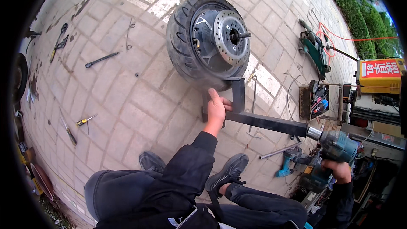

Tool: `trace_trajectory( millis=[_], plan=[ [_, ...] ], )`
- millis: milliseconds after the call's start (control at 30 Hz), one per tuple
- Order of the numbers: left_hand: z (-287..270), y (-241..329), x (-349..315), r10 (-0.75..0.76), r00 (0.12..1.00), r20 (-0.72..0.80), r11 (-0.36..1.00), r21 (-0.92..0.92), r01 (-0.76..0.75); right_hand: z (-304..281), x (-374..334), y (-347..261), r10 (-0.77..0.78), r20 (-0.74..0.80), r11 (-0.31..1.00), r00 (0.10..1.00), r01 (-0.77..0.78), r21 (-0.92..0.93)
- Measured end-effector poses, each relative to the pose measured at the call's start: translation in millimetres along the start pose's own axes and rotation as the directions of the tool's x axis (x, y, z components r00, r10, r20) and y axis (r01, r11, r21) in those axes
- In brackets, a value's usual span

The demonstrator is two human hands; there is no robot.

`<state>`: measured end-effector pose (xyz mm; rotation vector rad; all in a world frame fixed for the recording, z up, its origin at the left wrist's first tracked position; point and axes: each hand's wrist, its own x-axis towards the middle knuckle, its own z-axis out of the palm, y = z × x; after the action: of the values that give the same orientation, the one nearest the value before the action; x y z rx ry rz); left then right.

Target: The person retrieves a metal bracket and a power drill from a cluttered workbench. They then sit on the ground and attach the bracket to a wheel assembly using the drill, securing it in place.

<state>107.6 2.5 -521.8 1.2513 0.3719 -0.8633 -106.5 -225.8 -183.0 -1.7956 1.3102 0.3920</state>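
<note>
A scooter wheel [178, 44] with a black tyre and a drilled brake disc [219, 38] lies tilted on the paving, its axle sticking out to the right. Against its near side sits a black steel frame [267, 121], U-shaped at one end with a long square bar running right. My left hand [216, 111] is closed round the forked end, thumb up near the tyre; the frame hides some fingertips. My right hand [338, 170] grips the handle of a teal cordless impact wrench [341, 145]. Its silver socket [314, 133] meets the bar's right end.
At left lie a breaker bar [101, 60], screwdrivers [86, 120] and pliers [59, 47]. A wooden toolbox [313, 101], a green floor jack [313, 51] and a second teal power tool [288, 163] are at right. My shoes [227, 171] are close to the frame.
</note>
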Motion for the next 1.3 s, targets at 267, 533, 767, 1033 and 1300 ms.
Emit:
trace_trajectory(
  millis=[267,533,767,1033,1300],
  plan=[
    [-4,-10,1,-0.063,0.998,0.006,0.996,-0.062,0.063,-2,-1,-19,-0.038,0.068,0.992,0.997,0.046,-0.118],
    [-15,-19,15,0.09,0.954,0.287,0.957,-0.292,-0.003,-5,-7,-9,0.011,0.011,0.998,1.0,-0.01,-0.068],
    [-7,-11,9,-0.015,0.992,0.127,0.979,-0.202,0.041,7,-15,-23,-0.057,0.0,0.978,0.998,0.056,-0.2],
    [4,-13,7,-0.032,0.998,0.051,0.988,-0.148,0.039,-8,-19,-5,-0.005,0.069,0.985,0.998,0.017,-0.171],
    [9,-23,9,0.017,1.0,-0.009,0.984,-0.176,-0.018,-11,-7,0,0.082,0.059,0.995,0.995,-0.078,-0.066]
  ],
)
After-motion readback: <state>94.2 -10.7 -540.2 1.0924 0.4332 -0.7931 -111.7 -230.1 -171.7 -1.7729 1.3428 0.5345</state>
